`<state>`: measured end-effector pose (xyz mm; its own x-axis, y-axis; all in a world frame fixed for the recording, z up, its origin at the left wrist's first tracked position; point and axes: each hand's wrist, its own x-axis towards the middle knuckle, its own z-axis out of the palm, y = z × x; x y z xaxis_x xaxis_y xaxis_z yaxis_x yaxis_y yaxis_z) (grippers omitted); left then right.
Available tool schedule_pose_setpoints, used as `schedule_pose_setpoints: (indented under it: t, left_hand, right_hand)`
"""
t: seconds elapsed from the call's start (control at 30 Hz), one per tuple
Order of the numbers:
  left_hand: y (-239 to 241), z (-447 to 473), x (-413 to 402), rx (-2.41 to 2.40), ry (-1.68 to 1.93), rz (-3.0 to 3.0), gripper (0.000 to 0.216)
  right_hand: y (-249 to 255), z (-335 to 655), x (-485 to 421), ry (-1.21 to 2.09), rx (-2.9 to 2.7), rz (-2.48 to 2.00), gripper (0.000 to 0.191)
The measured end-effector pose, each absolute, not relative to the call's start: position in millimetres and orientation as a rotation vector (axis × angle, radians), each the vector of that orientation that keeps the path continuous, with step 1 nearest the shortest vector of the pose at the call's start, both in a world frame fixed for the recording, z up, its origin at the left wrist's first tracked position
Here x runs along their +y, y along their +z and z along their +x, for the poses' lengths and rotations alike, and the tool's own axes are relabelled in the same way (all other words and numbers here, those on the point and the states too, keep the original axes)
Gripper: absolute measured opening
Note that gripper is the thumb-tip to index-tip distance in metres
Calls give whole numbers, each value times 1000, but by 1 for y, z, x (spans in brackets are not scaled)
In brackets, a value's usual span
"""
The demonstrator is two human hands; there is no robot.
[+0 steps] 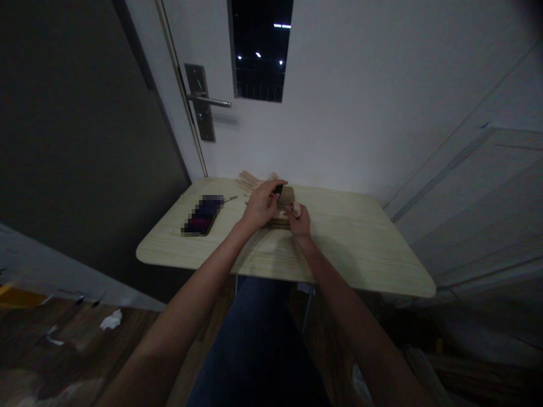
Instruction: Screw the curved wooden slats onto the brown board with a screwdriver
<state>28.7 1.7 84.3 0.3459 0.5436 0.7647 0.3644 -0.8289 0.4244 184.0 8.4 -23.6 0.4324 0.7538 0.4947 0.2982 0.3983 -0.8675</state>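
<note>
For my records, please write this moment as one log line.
left hand: holds dark object | right hand: holds pale piece | near hands: brown block, pale sticks | table: phone at left

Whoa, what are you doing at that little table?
Someone is sitting at the table, working with two bare hands. The left hand holds a small dark thing, and the right hand pinches a small pale piece. Between them is something brown, too dim to name. Pale sticks lie behind the left hand, and a phone lies off to the left.
</note>
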Motion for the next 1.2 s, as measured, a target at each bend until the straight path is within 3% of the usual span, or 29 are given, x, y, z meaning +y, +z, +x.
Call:
schedule_pose_setpoints:
  t: [0.33, 0.6, 0.87, 1.2]
  left_hand:
    - [92, 32, 1, 937, 1491, 2446, 18]
    - [94, 28, 1, 878, 1450, 2386, 42]
    - [96, 27, 1, 867, 1485, 2415, 21]
    - [91, 31, -1, 902, 1528, 2410, 20]
  right_hand:
    - [-21, 183, 8, 385, -1147, -1184, 37]
    - [-18, 183, 5, 387, -1159, -1184, 42]
    - [-19, 182, 6, 395, -1143, -1187, 40]
    - [-22, 183, 8, 403, -1136, -1195, 40]
